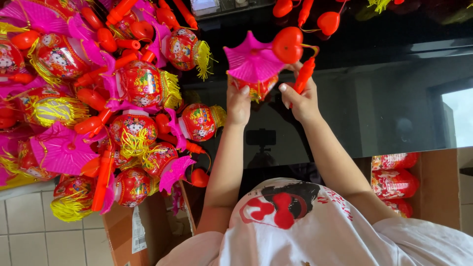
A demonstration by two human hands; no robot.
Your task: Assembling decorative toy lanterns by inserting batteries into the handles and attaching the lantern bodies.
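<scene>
— Two hands on one toy: the left hand (238, 104) grips the body of a small red lantern (258, 88) from the left, under its pink fan-shaped roof (252, 61).
— And the right hand (301, 101)?
— It pinches the lantern's right side while clasping an orange handle stick (304, 75), with a red heart piece (287, 44) sitting just above the fingers (a thin yellow cord seems to link them, hard to be sure).
— Where is it held?
— Over the dark glossy tabletop (374, 103), far from the body; the finished lantern pile (98, 98) lies well to the left, and a cardboard box (436, 182) of wrapped ones sits near on the right.
— How to do it well?
— I'd judge: hold the body steady with the left, keep the roof uncrushed, and let the right do the fitting without tangling the cord
</scene>
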